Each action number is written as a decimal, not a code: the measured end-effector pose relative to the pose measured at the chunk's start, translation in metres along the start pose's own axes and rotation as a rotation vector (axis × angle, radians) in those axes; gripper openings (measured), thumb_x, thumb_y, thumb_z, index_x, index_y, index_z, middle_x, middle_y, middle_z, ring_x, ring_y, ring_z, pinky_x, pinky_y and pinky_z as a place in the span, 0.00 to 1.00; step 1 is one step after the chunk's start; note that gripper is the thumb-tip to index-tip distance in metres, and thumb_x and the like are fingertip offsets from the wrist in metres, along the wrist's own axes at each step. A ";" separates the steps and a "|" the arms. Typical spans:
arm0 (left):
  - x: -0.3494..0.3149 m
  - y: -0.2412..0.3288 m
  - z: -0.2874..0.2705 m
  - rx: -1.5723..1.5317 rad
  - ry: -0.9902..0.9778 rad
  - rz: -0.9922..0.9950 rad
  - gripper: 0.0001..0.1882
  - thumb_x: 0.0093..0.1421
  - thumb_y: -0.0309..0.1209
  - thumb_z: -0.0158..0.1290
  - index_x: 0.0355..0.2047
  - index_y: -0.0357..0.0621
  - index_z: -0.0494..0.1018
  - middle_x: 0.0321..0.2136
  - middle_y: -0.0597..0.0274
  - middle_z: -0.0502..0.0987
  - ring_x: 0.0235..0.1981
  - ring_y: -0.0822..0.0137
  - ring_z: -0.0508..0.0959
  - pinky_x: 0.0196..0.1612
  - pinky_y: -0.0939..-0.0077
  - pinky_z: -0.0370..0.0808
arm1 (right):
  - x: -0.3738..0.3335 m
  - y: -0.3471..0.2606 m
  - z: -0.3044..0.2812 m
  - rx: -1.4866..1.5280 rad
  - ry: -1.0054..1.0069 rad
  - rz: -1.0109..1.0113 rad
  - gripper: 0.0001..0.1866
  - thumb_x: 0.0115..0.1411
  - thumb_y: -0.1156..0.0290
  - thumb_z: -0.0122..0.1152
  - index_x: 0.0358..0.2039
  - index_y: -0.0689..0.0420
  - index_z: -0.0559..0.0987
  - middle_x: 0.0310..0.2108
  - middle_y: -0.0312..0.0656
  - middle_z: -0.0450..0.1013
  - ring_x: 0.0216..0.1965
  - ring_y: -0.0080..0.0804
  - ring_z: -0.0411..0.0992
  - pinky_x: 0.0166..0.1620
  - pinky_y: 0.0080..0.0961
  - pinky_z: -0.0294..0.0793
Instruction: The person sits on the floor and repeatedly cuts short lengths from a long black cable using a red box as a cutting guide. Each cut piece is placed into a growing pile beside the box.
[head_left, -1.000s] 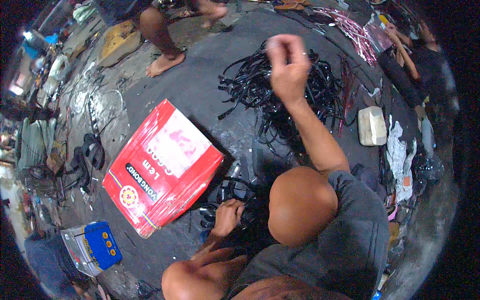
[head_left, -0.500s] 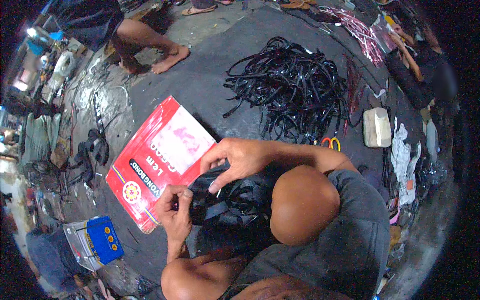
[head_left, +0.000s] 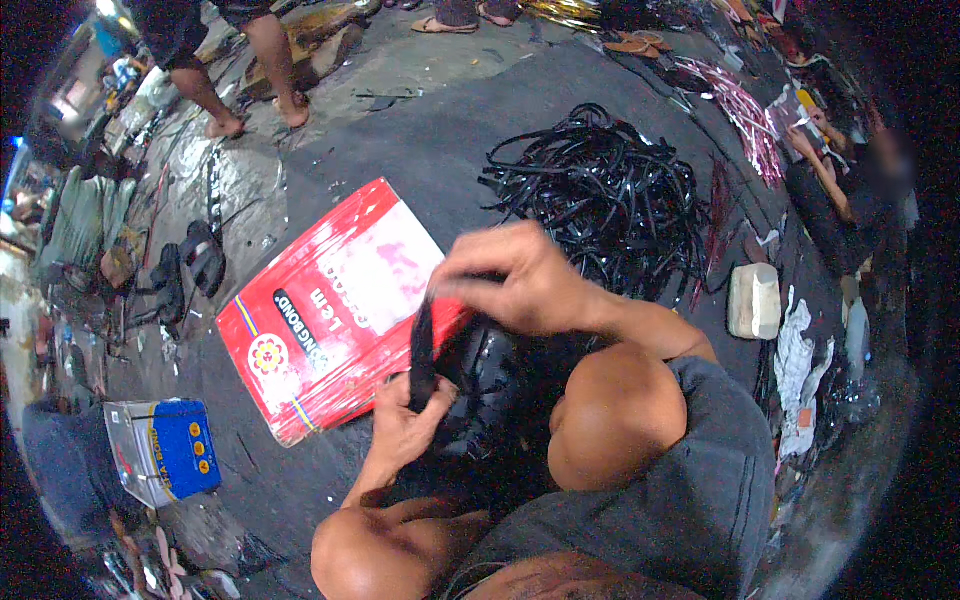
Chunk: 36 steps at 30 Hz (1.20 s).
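A dark strap [head_left: 423, 345] stands upright between my two hands. Low on it, my left hand [head_left: 405, 428] pinches the strap between thumb and fingers. My right hand [head_left: 525, 278], somewhat smeared by motion, grips the upper end. Behind the strap lies a large red rectangular container [head_left: 325, 310] with a pale patch and a flower emblem; my hands overlap its right side. Between my knees sits a heap of shiny black straps [head_left: 487, 375], partly hidden by my right arm.
Beyond my right hand lies a tangled pile of thin black strips [head_left: 605, 190]. A pale block [head_left: 754, 302] and crumpled whitish cloth [head_left: 797, 375] are at right. At left stands a blue and grey box [head_left: 165, 450]. Another person's legs [head_left: 270, 60] and a seated person's arm [head_left: 825, 175] show farther off.
My right hand has risen away from my left, and the dark strap now stretches upright between them. The view has shifted. The person at upper left has a different stance.
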<state>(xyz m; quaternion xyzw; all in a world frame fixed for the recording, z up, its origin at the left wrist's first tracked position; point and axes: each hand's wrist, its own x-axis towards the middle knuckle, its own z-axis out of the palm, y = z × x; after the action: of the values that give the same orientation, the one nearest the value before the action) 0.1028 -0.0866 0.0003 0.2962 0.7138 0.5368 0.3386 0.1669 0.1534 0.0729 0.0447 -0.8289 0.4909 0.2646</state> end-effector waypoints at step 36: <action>-0.051 -0.001 -0.265 0.188 0.376 -0.244 0.09 0.62 0.32 0.56 0.28 0.39 0.77 0.18 0.67 0.77 0.17 0.78 0.72 0.21 0.83 0.67 | 0.063 0.080 -0.013 0.012 -0.425 0.607 0.12 0.56 0.62 0.68 0.32 0.60 0.83 0.24 0.35 0.78 0.29 0.22 0.74 0.34 0.27 0.73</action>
<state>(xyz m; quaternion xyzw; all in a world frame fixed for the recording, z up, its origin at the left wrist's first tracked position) -0.0790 -0.2766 0.0595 0.1328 0.8416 0.4688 0.2330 0.0911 0.2178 0.0452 -0.1008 -0.8380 0.5314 -0.0714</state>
